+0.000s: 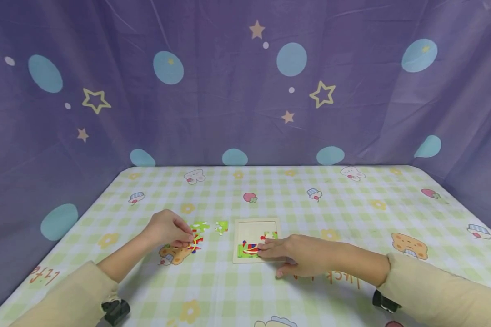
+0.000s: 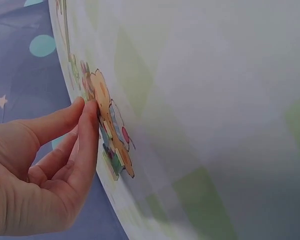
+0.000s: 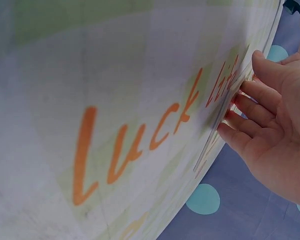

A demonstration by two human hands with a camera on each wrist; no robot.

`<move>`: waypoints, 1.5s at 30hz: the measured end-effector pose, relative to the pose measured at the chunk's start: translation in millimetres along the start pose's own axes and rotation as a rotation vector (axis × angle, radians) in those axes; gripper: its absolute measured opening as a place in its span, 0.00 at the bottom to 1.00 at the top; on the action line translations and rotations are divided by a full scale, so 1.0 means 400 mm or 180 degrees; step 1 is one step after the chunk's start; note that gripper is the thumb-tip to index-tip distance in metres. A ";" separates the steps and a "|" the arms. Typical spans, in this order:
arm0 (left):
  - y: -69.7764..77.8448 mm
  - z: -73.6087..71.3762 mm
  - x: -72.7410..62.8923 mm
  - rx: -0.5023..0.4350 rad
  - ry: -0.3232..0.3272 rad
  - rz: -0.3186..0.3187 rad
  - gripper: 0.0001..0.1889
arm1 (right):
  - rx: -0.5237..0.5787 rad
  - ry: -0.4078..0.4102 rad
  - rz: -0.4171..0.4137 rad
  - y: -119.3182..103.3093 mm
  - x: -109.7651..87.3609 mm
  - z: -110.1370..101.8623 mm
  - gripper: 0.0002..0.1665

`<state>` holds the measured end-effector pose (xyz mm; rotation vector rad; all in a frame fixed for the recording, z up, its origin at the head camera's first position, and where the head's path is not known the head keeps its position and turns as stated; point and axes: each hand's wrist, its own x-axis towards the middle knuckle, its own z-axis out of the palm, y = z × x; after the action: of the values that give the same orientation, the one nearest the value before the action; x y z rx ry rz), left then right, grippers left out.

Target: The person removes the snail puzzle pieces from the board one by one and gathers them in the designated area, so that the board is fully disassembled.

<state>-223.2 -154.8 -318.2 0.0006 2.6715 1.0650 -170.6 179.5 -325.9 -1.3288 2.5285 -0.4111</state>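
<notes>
My left hand pinches a red, yellow and blue jigsaw puzzle piece between thumb and fingertips, low over the tablecloth. Just beyond it lie a green puzzle piece and another green piece with a white figure. To their right sits a square wooden puzzle tray, with pieces fitted along its lower part, among them a red and blue one. My right hand rests with extended fingers across the tray's lower right corner, fingertips on the pieces and hiding some of them. In the right wrist view its fingers lie over the tray's edge.
A green-and-white checked tablecloth with printed cartoons and lettering covers the table. Behind it hangs a purple curtain with stars and blue dots. Dark wrist devices sit below both sleeves.
</notes>
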 end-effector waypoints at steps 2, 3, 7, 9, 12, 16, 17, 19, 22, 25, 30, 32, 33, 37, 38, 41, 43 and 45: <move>0.000 -0.003 -0.001 0.0047 0.0012 0.0002 0.06 | -0.0005 -0.0001 0.0002 -0.001 0.000 -0.001 0.31; 0.001 -0.005 -0.001 0.0072 0.0015 0.0006 0.06 | -0.0004 -0.0002 0.0002 -0.001 0.001 -0.001 0.31; 0.008 -0.016 -0.002 0.0080 0.0011 0.0051 0.07 | 0.0021 -0.0017 0.0004 -0.001 0.001 -0.002 0.31; 0.017 -0.023 -0.004 0.0071 0.0004 0.0131 0.07 | 0.0030 -0.0026 0.0003 -0.001 0.001 -0.003 0.31; 0.038 -0.029 -0.006 0.0081 0.0005 0.0235 0.08 | 0.0019 -0.0021 -0.0020 -0.001 0.000 -0.002 0.31; 0.074 -0.025 -0.004 0.0136 -0.0001 0.0353 0.10 | 0.0045 -0.0003 -0.0073 -0.001 0.000 -0.003 0.31; 0.083 -0.021 -0.001 0.0172 0.0001 0.0394 0.11 | 0.0052 0.0001 -0.0082 -0.001 0.000 -0.003 0.31; 0.100 -0.010 0.002 0.0218 -0.0011 0.0487 0.12 | 0.0053 0.0014 -0.0093 0.000 0.000 -0.002 0.31; 0.123 0.009 0.007 0.0240 -0.0058 0.0630 0.12 | 0.0040 0.0031 -0.0112 0.002 0.001 -0.002 0.30; 0.146 0.031 0.010 0.0203 -0.0159 0.0740 0.13 | 0.0037 0.0044 -0.0123 0.004 0.002 0.000 0.30; 0.182 0.071 0.011 0.0204 -0.0295 0.0919 0.13 | -0.0004 0.0069 -0.0151 0.005 0.001 0.001 0.29; 0.193 0.089 0.012 0.0226 -0.0322 0.0992 0.14 | -0.0053 0.0088 -0.0164 0.003 0.000 0.002 0.29; 0.198 0.097 0.014 0.0233 -0.0332 0.1022 0.14 | -0.0068 0.0098 -0.0166 0.003 0.000 0.002 0.29; 0.211 0.131 0.019 0.0247 -0.0367 0.1095 0.14 | -0.0147 0.0144 -0.0203 0.001 -0.003 0.001 0.29; 0.214 0.139 0.020 0.0261 -0.0377 0.1109 0.14 | -0.0144 0.0148 -0.0209 0.001 -0.003 0.001 0.29; 0.221 0.163 0.023 0.0281 -0.0418 0.1113 0.13 | -0.0155 0.0154 -0.0211 0.004 -0.007 0.001 0.29; 0.223 0.177 0.025 0.0297 -0.0452 0.1120 0.12 | -0.0105 0.0138 -0.0193 0.006 -0.009 0.001 0.29; 0.223 0.189 0.026 0.0308 -0.0485 0.1126 0.11 | -0.0053 0.0111 -0.0151 0.009 -0.012 0.001 0.29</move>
<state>-223.3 -37.8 -313.0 0.5683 2.6371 0.9819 -170.5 185.5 -327.3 -1.4020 2.5380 -0.4274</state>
